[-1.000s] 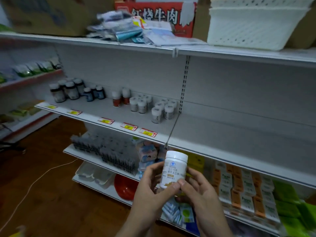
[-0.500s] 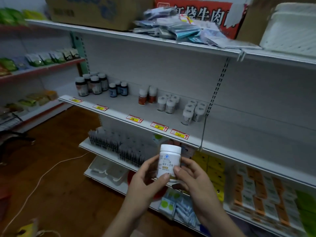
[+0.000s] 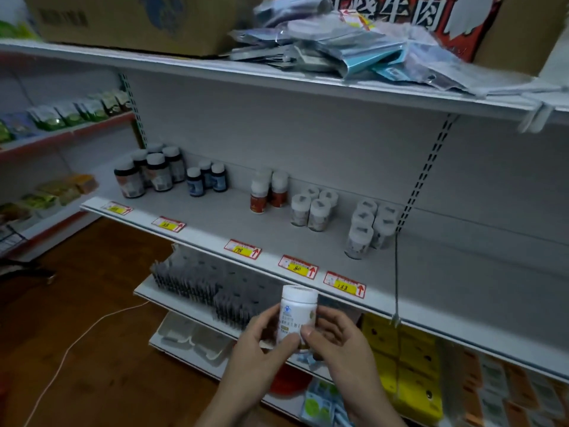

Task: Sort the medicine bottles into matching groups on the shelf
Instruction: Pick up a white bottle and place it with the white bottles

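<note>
Head view: white bottle (image 3: 297, 315) w/ white cap is held upright in front of the shelving, below the front lip of the middle shelf (image 3: 215, 223) and not on it. Left grip (image 3: 261, 349) is wrapped round the bottle's lower left side, thumb lying across the label. Right grip (image 3: 338, 346) holds the lower right side, thumb tip on the label just beside the left thumb, fingers curled behind. Label faces the camera; print too small to read. On the middle shelf bottles stand upright in clusters, left to right: several big dark bottles (image 3: 147, 174) w/ pale caps at the far left; three small blue-label bottles (image 3: 206, 180) just beside them; two red-label bottles (image 3: 268, 192) w/ white tops, well apart from the blue ones; four short white-cap bottles (image 3: 312, 206) near those; then another white-cap cluster (image 3: 368, 228) in two rows, just beside the slotted post (image 3: 428, 167). Red & yellow price tags (image 3: 298, 267) sit along the shelf's front lip. Top shelf carries a cardboard box (image 3: 123, 20), a heap of flat plastic packets (image 3: 338, 47) and, behind it, a red carton (image 3: 415, 16) w/ large Chinese characters. Lower shelf behind the grips has rows of small dark items (image 3: 200, 282), can't tell what, w/ yellow boxes (image 3: 409, 365) further right. Brown wooden floor (image 3: 77, 303) at left, a white cable (image 3: 77, 340) trailing across it.
</note>
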`<state>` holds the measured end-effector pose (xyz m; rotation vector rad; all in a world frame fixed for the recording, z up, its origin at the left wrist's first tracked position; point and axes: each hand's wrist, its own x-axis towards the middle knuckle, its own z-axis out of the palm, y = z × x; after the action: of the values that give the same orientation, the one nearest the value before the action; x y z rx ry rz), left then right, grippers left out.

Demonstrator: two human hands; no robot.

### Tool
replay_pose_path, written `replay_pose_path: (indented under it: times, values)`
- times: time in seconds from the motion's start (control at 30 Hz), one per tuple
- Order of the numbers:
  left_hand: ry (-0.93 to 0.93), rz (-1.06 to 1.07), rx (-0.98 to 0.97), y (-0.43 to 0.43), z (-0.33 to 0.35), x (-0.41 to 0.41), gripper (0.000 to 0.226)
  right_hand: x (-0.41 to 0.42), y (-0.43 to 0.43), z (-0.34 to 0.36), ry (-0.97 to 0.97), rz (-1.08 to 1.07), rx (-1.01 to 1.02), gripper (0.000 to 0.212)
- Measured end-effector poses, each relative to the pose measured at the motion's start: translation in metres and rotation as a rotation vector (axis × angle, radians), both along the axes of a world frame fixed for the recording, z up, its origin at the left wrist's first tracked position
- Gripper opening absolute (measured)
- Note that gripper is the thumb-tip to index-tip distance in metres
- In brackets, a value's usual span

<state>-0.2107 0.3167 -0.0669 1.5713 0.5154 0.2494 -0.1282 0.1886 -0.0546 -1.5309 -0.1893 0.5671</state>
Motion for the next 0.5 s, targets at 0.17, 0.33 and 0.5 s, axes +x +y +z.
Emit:
replay_pose_path:
  times: [0.17, 0.33, 0.5]
  values:
    - [0.054, 0.021, 0.164, 0.047, 0.005, 0.067, 0.042, 0.064, 0.047, -0.013, -0.051, -0.033, -0.005, 0.036]
    - [0.092, -0.017, 0.364, 0.086, 0.002, 0.131, 0.035, 0.122, 0.088, -0.025, -0.152, -0.073, -0.068, 0.035]
    - [0.119, -0.024, 0.46, 0.12, -0.01, 0.185, 0.045, 0.164, 0.12, -0.031, -0.227, -0.107, -0.122, 0.027]
